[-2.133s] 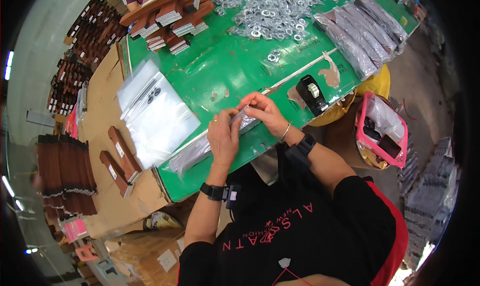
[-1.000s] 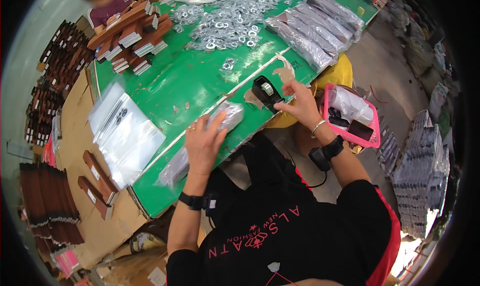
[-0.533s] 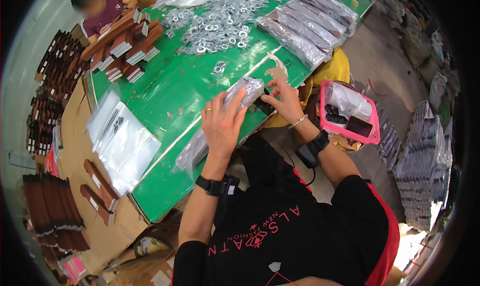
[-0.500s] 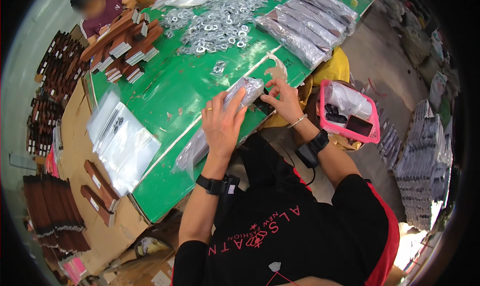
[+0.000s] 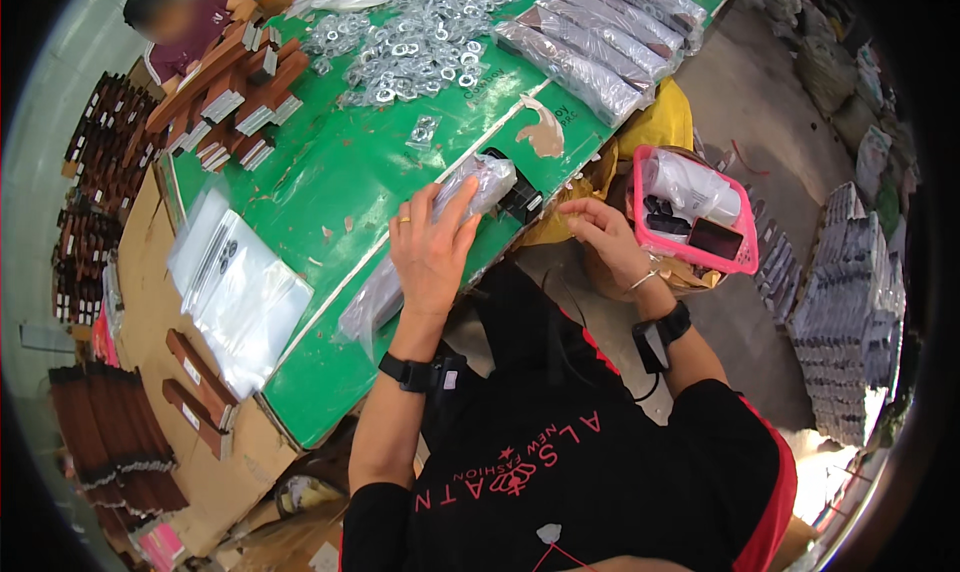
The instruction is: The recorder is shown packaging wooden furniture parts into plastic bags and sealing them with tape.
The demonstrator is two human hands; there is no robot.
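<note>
My left hand (image 5: pixel 432 249) lies flat, palm down, on a long clear plastic bag (image 5: pixel 375 297) with dark contents that rests along the near edge of the green table (image 5: pixel 340 182). My right hand (image 5: pixel 602 230) hovers just off the table's edge, its fingers loosely curled; whether they pinch anything I cannot tell. A black tape dispenser (image 5: pixel 518 194) sits at the bag's far end, between both hands.
A heap of metal rings (image 5: pixel 420 42), filled bags (image 5: pixel 590 62) and brown wooden blocks (image 5: pixel 235 97) lie farther back. Empty clear bags (image 5: pixel 235 287) sit at left. A pink basket (image 5: pixel 690 212) stands to my right. Another person (image 5: pixel 185 22) sits across the table.
My right hand went from the bag to the dispenser, back to the bag's end, and has now come off the table edge. My left hand stays pressed on the bag.
</note>
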